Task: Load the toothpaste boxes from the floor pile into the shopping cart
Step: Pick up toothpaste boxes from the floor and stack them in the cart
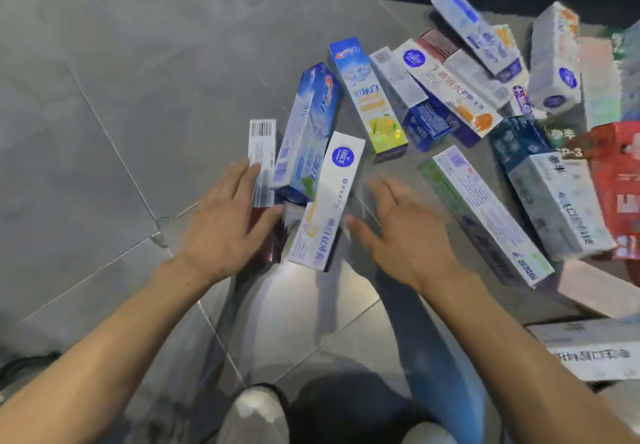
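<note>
Several toothpaste boxes lie in a loose pile on the grey tiled floor, spreading from the middle to the right edge. Nearest me are a white box with a blue round logo [329, 201], a blue and white box [304, 131] and a white barcode box over a dark red one [262, 152]. My left hand [225, 221] hovers open with its fingers over the barcode and red boxes. My right hand [398, 232] hangs open just right of the white box, fingers spread. Neither hand holds a box. No shopping cart is in view.
A green and white box [491, 215] lies to the right of my right hand. Dark teal [519, 142] and red boxes [620, 183] crowd the right edge. Another white box [588, 350] sits low right. My feet [256, 412] stand at the bottom.
</note>
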Action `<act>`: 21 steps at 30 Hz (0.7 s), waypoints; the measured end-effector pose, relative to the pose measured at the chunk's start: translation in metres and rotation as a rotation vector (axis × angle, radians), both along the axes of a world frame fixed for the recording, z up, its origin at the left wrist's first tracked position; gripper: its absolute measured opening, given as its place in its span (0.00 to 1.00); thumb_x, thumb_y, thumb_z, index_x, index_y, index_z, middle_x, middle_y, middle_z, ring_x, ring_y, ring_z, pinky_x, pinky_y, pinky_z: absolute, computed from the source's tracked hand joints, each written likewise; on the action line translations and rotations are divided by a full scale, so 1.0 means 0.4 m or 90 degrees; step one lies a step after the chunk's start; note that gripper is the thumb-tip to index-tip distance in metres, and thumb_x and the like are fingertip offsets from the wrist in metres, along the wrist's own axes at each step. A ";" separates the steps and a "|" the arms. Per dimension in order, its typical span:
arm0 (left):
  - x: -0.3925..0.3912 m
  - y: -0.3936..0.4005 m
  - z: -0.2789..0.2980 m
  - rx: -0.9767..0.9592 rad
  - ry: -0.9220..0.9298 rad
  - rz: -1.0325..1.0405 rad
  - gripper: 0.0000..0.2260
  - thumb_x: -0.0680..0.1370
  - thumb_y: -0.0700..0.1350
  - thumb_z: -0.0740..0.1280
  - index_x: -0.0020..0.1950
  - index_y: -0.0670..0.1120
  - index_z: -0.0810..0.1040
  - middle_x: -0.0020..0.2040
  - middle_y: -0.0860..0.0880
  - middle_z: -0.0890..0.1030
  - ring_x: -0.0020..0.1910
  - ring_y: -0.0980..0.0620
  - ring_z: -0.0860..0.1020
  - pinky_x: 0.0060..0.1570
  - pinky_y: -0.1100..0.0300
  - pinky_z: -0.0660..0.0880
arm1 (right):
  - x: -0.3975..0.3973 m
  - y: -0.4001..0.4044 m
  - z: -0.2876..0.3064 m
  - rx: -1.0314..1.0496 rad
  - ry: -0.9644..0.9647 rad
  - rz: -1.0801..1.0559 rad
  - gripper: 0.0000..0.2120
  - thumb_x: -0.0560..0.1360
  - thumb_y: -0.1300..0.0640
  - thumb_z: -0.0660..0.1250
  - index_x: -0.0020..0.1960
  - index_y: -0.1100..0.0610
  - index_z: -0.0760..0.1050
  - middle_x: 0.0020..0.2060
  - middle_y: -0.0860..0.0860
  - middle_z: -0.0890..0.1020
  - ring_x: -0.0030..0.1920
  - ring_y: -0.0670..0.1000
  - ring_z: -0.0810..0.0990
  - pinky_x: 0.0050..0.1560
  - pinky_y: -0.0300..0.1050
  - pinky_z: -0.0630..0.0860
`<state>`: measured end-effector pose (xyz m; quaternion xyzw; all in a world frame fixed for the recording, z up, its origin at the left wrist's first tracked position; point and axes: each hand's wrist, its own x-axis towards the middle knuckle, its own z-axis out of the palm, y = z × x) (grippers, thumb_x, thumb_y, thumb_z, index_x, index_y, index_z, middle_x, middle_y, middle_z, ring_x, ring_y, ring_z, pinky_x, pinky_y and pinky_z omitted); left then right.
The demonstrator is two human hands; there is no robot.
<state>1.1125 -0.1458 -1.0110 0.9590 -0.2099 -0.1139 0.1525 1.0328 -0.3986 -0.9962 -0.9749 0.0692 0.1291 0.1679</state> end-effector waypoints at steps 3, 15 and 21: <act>0.044 -0.027 0.003 -0.039 0.011 0.026 0.38 0.79 0.66 0.53 0.79 0.40 0.62 0.79 0.41 0.64 0.78 0.42 0.62 0.78 0.50 0.59 | 0.017 -0.009 -0.020 0.026 0.012 -0.028 0.38 0.77 0.30 0.52 0.74 0.57 0.66 0.74 0.54 0.69 0.72 0.57 0.70 0.68 0.51 0.69; 0.204 -0.242 -0.011 -0.161 0.091 0.159 0.26 0.79 0.59 0.68 0.67 0.41 0.71 0.63 0.41 0.77 0.64 0.40 0.74 0.60 0.51 0.70 | 0.032 0.010 -0.040 0.071 -0.002 -0.064 0.38 0.73 0.27 0.49 0.73 0.51 0.66 0.74 0.50 0.70 0.72 0.53 0.69 0.67 0.49 0.69; 0.239 -0.293 0.000 -0.004 0.071 0.223 0.30 0.75 0.65 0.69 0.62 0.41 0.75 0.61 0.40 0.79 0.62 0.38 0.75 0.51 0.52 0.70 | 0.010 0.011 -0.035 0.090 0.010 -0.104 0.27 0.79 0.35 0.60 0.69 0.52 0.67 0.66 0.49 0.74 0.63 0.53 0.75 0.54 0.46 0.71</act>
